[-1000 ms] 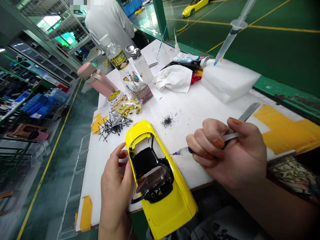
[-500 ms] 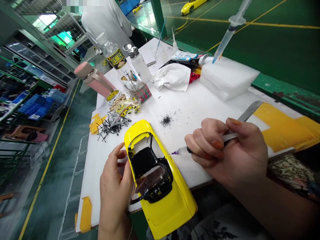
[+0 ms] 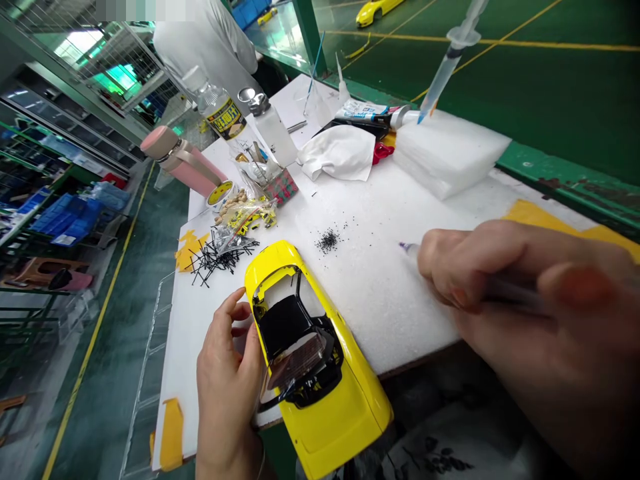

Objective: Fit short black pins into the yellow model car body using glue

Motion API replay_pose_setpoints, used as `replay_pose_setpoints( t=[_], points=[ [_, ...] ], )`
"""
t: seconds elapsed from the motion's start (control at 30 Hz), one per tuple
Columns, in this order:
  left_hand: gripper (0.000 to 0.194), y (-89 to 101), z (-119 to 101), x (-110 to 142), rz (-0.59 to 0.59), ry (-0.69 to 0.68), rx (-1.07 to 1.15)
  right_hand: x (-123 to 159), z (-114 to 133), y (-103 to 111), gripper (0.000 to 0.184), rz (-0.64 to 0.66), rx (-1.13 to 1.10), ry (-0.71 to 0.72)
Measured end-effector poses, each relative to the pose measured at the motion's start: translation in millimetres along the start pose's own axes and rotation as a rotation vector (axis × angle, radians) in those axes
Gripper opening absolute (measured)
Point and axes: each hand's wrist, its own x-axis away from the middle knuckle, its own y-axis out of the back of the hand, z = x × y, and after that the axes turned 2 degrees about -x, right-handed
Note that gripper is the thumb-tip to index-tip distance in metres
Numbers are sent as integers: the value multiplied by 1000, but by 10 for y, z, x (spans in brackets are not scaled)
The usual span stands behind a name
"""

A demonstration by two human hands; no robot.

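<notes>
A yellow model car body (image 3: 340, 420) with a black interior tilts over the table's near edge. My left hand (image 3: 227, 373) grips its left side, thumb and fingers against the shell. A clear windshield piece (image 3: 300, 360) lies across the cabin opening. To the right of the car, apart from it, my right hand (image 3: 500, 287) is closed around a syringe with a purple tip (image 3: 407, 247); the hand is smeared by motion. Beyond the car is a scatter of tiny black bits (image 3: 329, 240). Thin black sticks (image 3: 215, 257) are heaped left of the car's far end.
A second syringe (image 3: 443, 77) stands in a white foam block (image 3: 450, 157) at the back right. Behind are a white cloth (image 3: 340, 153), a pump bottle (image 3: 273, 130), a labelled bottle (image 3: 223, 113) and a pink flask (image 3: 185, 160). A person in grey (image 3: 205, 47) is beyond the table.
My right hand has moved right, drawing the syringe tip away from the car's side. The metal tweezers seen in that hand earlier no longer show clearly. My left hand still grips the car.
</notes>
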Motion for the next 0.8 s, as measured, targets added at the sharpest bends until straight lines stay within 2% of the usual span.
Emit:
replay_pose_setpoints(
  t=[0.07, 0.2, 0.27, 0.43, 0.8],
  points=[
    [53, -3, -11, -1, -7, -6, -7, -63, -7, -29, 41, 3, -63, 21],
    [53, -20, -29, -10, -6, 24, 0, -200, -35, -77, 43, 82, -309, -226],
    [54, -24, -35, -14, -2, 39, 0, -216, -57, -86, 46, 144, -358, -291],
    [55, -11, -43, -16, 10, 38, -6, -174, -146, -131, 47, 230, -425, -303],
    [55, -19, -27, -18, 0, 14, -7, -169, -227, -184, 47, 241, -405, -254]
  ],
)
